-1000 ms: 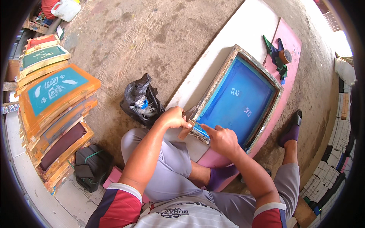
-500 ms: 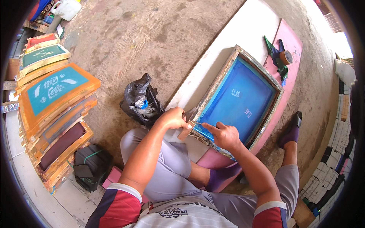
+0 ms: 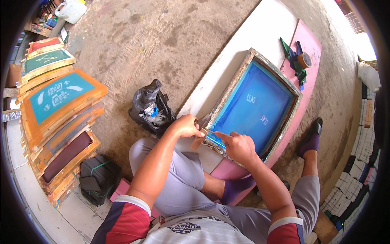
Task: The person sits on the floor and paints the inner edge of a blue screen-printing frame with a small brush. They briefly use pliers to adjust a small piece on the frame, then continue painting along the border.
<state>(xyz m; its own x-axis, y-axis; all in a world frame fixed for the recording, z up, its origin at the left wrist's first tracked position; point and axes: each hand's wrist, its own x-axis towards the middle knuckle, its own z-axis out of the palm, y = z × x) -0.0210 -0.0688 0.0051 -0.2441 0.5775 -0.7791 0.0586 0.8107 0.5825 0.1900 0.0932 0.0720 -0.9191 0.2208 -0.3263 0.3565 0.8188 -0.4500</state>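
Note:
In my left hand (image 3: 187, 126), closed near the frame's near left corner, is a small brown wooden piece (image 3: 198, 141). My right hand (image 3: 239, 148) grips a thin slender tool (image 3: 211, 131), index finger stretched along it. The tool's tip meets or nearly meets the wooden piece; its exact kind is too small to make out. Just beyond both hands lies a screen printing frame (image 3: 230, 86) with a worn wooden border and blue mesh (image 3: 254, 110) bearing pale lettering. The frame rests across a white board (image 3: 239, 38) and a pink board (image 3: 310, 44).
A black plastic bag (image 3: 142, 99) with scraps stands left of my hands. Further left are stacked screen frames (image 3: 95, 93) and a black bundle (image 3: 99, 179). Green and blue cloths (image 3: 300, 73) lie beside a round container (image 3: 304, 60) on the pink board.
My right hand has shifted very slightly, still gripping the thin tool against or near the wooden piece. My left hand keeps its place and its hold.

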